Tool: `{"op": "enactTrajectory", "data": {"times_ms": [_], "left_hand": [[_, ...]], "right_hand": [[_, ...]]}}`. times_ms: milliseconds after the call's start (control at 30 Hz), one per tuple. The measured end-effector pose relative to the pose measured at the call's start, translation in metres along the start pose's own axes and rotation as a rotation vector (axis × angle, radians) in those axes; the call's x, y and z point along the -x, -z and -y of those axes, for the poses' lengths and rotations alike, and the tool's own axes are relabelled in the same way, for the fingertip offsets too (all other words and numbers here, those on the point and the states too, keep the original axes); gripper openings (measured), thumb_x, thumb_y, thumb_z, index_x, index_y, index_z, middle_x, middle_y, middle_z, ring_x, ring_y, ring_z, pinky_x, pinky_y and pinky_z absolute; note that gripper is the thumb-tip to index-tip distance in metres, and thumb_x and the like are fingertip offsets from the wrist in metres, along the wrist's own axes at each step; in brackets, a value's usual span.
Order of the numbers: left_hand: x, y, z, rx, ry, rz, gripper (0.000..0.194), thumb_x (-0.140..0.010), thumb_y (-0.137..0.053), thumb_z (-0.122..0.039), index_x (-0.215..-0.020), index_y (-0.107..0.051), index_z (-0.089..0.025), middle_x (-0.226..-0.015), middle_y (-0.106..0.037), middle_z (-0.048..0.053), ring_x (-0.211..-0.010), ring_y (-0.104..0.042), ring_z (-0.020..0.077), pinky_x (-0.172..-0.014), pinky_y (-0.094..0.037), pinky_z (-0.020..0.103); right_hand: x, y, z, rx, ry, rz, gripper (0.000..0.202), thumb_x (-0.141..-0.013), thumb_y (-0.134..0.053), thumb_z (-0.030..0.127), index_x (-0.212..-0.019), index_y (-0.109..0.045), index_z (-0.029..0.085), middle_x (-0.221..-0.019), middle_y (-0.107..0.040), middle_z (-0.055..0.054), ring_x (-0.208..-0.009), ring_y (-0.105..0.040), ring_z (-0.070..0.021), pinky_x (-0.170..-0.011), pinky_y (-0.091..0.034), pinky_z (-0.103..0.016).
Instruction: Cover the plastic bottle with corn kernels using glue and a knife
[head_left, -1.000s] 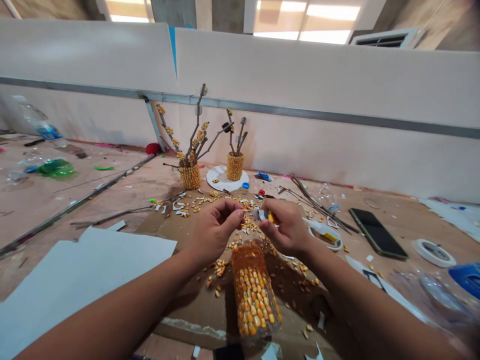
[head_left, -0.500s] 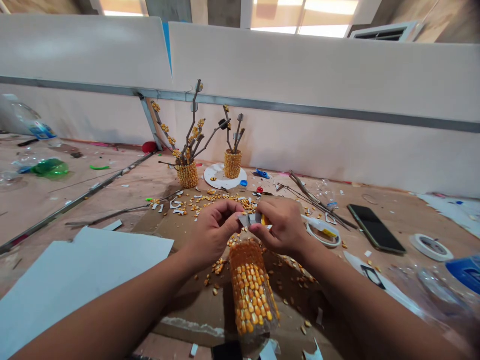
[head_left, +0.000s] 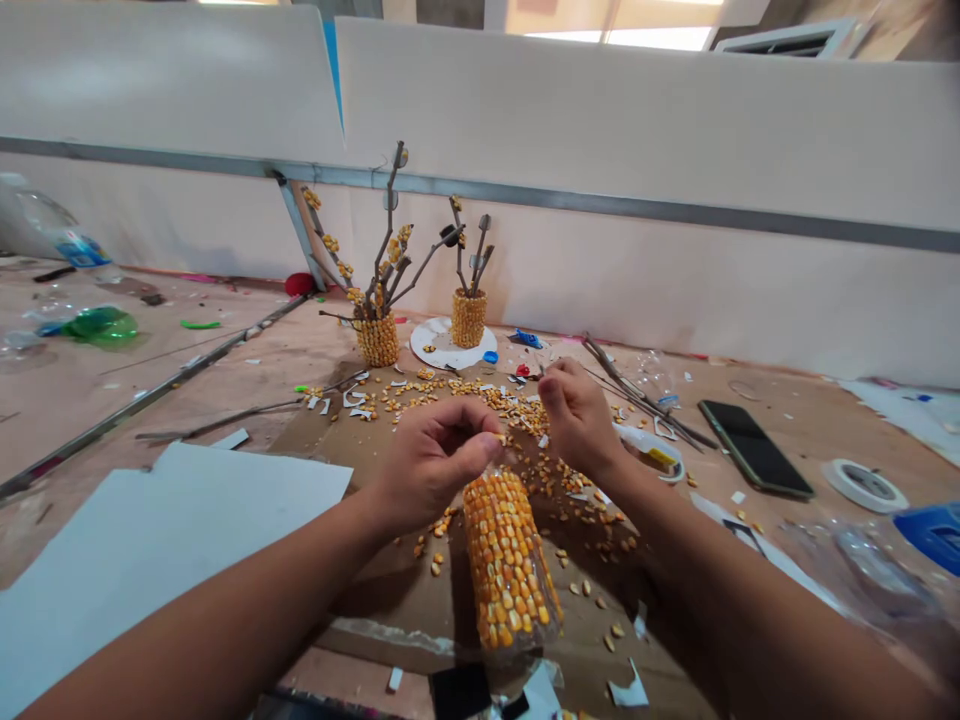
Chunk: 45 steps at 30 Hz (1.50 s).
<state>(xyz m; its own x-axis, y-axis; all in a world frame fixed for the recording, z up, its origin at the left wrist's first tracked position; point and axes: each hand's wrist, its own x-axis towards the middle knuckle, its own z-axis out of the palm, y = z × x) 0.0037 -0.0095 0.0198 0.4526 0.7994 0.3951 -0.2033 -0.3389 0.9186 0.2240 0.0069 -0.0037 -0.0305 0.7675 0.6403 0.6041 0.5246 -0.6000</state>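
My left hand (head_left: 442, 460) is closed in a pinch, a small corn kernel (head_left: 502, 438) showing at the thumb and fingertips. Just below it is a clear plastic bottle (head_left: 511, 570) covered with rows of yellow-orange kernels; bare plastic shows at its near end. My right hand (head_left: 576, 418) is closed above the loose kernels, apart from the left hand. Its fingers hide most of whatever they grip; only a tiny tip shows. Loose corn kernels (head_left: 525, 410) and white scraps lie scattered over the brown cardboard (head_left: 360, 590) beneath.
Behind stand two kernel-covered pots with twigs (head_left: 377, 340) (head_left: 469, 318), one on a white disc (head_left: 431, 345). White paper (head_left: 172, 560) lies left. At right are sticks (head_left: 637, 390), a phone (head_left: 754, 450), a tape roll (head_left: 862, 485) and clear plastic pieces (head_left: 877, 570).
My hands have separated: the right moved up and away to the right. The grey piece with yellow beside it between them is no longer visible. A kernel now shows in my left fingertips.
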Motion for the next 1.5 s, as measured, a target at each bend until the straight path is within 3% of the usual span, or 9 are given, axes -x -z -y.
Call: {"op": "enactTrajectory", "data": {"times_ms": [167, 300, 400, 533, 700, 967, 1067, 1233, 1500], "left_hand": [[-0.010, 0.001, 0.011, -0.042, 0.112, -0.060, 0.020, -0.086, -0.073, -0.035, -0.084, -0.067, -0.016, -0.068, -0.055, -0.004, -0.059, -0.044, 0.0096, -0.056, -0.038, 0.023], [-0.018, 0.005, 0.019, -0.246, 0.144, -0.092, 0.019, -0.085, -0.069, -0.036, -0.081, -0.066, -0.017, -0.069, -0.061, -0.003, -0.061, -0.051, 0.0120, -0.060, -0.042, 0.026], [-0.020, 0.008, 0.023, -0.502, 0.082, -0.095, 0.012, -0.084, -0.066, -0.028, -0.080, -0.069, -0.017, -0.072, -0.068, -0.001, -0.066, -0.058, 0.0139, -0.067, -0.045, 0.028], [-0.019, 0.008, 0.024, -0.538, 0.042, -0.072, 0.012, -0.086, -0.064, -0.027, -0.085, -0.072, -0.017, -0.076, -0.072, 0.001, -0.070, -0.061, 0.0149, -0.071, -0.047, 0.028], [-0.019, 0.002, 0.016, -0.298, 0.185, -0.076, 0.024, -0.086, -0.071, -0.041, -0.083, -0.070, -0.017, -0.070, -0.065, -0.001, -0.062, -0.053, 0.0136, -0.059, -0.041, 0.026], [-0.021, 0.004, 0.009, -0.212, 0.281, 0.008, 0.024, -0.084, -0.074, -0.040, -0.075, -0.065, -0.019, -0.069, -0.062, -0.001, -0.067, -0.054, 0.0156, -0.065, -0.045, 0.028], [-0.023, 0.013, 0.004, -0.261, 0.299, 0.149, 0.031, -0.086, -0.074, -0.049, -0.096, -0.072, -0.020, -0.091, -0.072, 0.004, -0.084, -0.063, 0.0203, -0.077, -0.051, 0.033], [-0.025, 0.027, -0.007, -0.522, 0.453, 0.647, 0.056, -0.073, -0.091, -0.046, -0.119, -0.073, -0.022, -0.121, -0.075, 0.009, -0.112, -0.067, 0.0299, -0.098, -0.052, 0.041], [-0.033, 0.038, 0.000, -0.438, 0.534, 0.798, 0.046, -0.070, -0.092, -0.046, -0.100, -0.069, -0.020, -0.099, -0.072, 0.003, -0.095, -0.065, 0.0250, -0.080, -0.050, 0.033]], "right_hand": [[-0.001, 0.009, 0.005, -0.309, -0.353, 0.138, 0.048, -0.093, -0.068, 0.068, -0.090, -0.048, 0.024, -0.115, -0.061, -0.008, -0.073, -0.069, -0.0180, -0.053, -0.057, -0.033], [0.001, 0.010, 0.028, -0.462, -0.435, 0.215, 0.031, -0.093, -0.067, 0.036, -0.112, -0.044, 0.028, -0.140, -0.061, -0.011, -0.070, -0.074, -0.0160, -0.052, -0.062, -0.032], [-0.001, 0.012, 0.034, -0.454, -0.282, 0.217, 0.032, -0.091, -0.056, 0.017, -0.120, -0.048, 0.028, -0.139, -0.065, -0.010, -0.102, -0.078, -0.0248, -0.084, -0.068, -0.046], [-0.004, 0.016, 0.034, -0.279, 0.030, 0.246, 0.041, -0.083, -0.050, 0.002, -0.117, -0.060, 0.024, -0.141, -0.064, -0.010, -0.144, -0.056, -0.0275, -0.124, -0.042, -0.054], [-0.005, 0.020, 0.038, -0.064, 0.191, 0.254, 0.006, -0.096, -0.061, 0.016, -0.093, -0.062, 0.021, -0.103, -0.068, -0.008, -0.100, -0.065, -0.0222, -0.091, -0.053, -0.038], [-0.004, 0.025, 0.034, 0.095, 0.338, 0.314, 0.017, -0.086, -0.057, 0.004, -0.083, -0.058, 0.021, -0.080, -0.059, -0.001, -0.072, -0.046, -0.0147, -0.064, -0.032, -0.029], [-0.010, 0.044, 0.040, -0.004, 0.268, 0.371, 0.022, -0.092, -0.065, 0.015, -0.072, -0.056, 0.020, -0.069, -0.053, 0.003, -0.065, -0.040, -0.0121, -0.062, -0.031, -0.029], [-0.020, 0.085, 0.058, -0.200, -0.032, 0.742, 0.015, -0.093, -0.073, 0.030, -0.082, -0.070, 0.020, -0.073, -0.063, 0.003, -0.068, -0.052, -0.0115, -0.064, -0.038, -0.028], [-0.009, 0.067, 0.062, -0.135, -0.015, 1.107, 0.031, -0.088, -0.071, 0.021, -0.065, -0.051, 0.020, -0.060, -0.036, 0.009, -0.058, -0.033, -0.0092, -0.056, -0.027, -0.027]]}}
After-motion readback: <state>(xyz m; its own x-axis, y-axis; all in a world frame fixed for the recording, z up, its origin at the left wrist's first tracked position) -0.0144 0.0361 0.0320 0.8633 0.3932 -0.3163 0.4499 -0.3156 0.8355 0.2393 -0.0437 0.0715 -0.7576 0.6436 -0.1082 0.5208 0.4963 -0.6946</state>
